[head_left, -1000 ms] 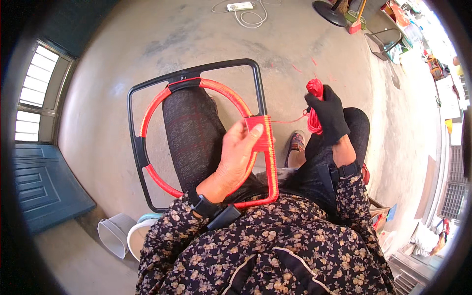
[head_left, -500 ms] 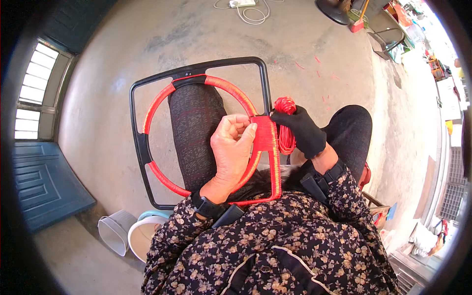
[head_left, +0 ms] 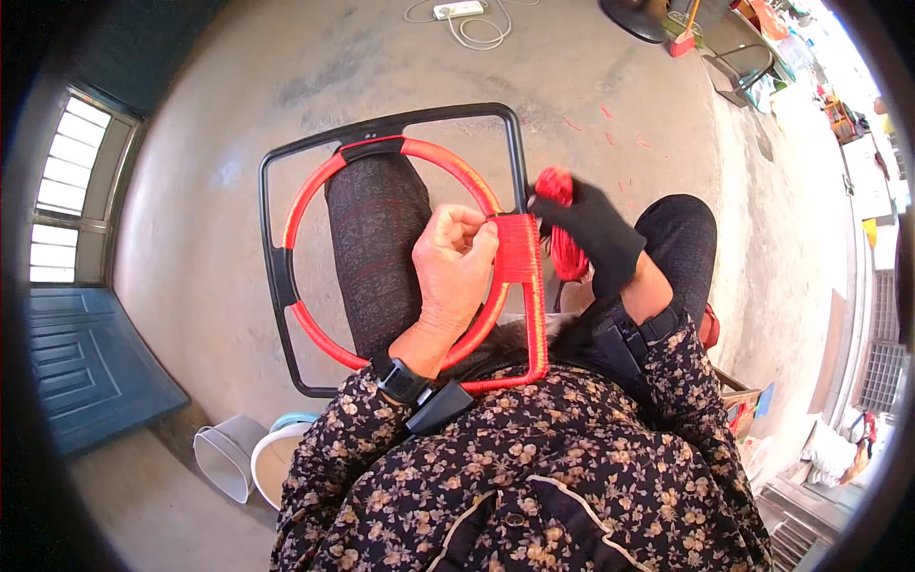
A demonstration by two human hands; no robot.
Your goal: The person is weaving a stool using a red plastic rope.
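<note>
A black square frame (head_left: 522, 162) with a ring inside it rests across my lap. Red cord is wound tightly over much of the ring and over the lower right corner. My bare left hand (head_left: 456, 265) is closed, thumb and fingertips pinching the left edge of the broad red-wrapped section (head_left: 519, 250). Just right of that section, my right hand (head_left: 596, 229), in a black glove, grips a bundle of red cord (head_left: 555, 186). The glove and bundle are slightly blurred, and part of the bundle is hidden behind the fingers.
Red cord scraps (head_left: 572, 124) lie on the concrete floor ahead. A white power strip (head_left: 457, 10) with a looped cable is at the far edge. Buckets (head_left: 229, 456) stand at lower left, near a blue door panel (head_left: 95, 357). A red broom (head_left: 682, 43) and clutter line the right side.
My right hand has shifted slightly right with the cord bundle, which has tilted. My left hand keeps its pinch on the frame. The whole view has shifted a little.
</note>
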